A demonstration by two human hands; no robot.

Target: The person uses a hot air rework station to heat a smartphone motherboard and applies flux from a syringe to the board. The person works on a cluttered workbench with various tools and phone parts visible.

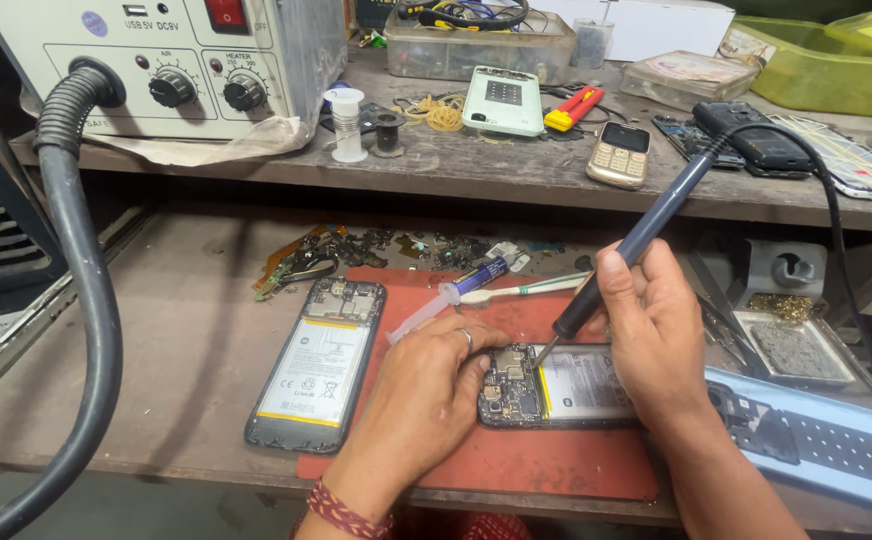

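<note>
1. Red rubber mat (556,465) sits closest, at about 6 o'clock on the wooden bench (186,330), with both hands working over it.
2. The left hand (426,390) lies palm down, fingers curled over the left end of the opened phone (556,385), pinning it to the mat. There's a ring on one finger and a red thread band at the wrist.
3. The right hand (656,335) is closed around a dark soldering iron (636,245), held like a pen, tip touching the phone's board near its top edge, right by the battery.
4. At 9 o'clock from the hands, a second opened phone (318,365) lies flat with its battery showing, half on the mat.
5. At 12 o'clock, just past the hands, a syringe (451,292) and a toothbrush (526,290) lie on the mat.
6. At 3 o'clock, a blue phone back cover (836,450), with a tip-cleaning tray (791,350) behind it.
7. Far shelf, 12 o'clock: pale green phone (503,100) and a small keypad phone (619,153).
8. At 10 o'clock, a hot-air station (176,60) with a thick black hose (86,300).
</note>
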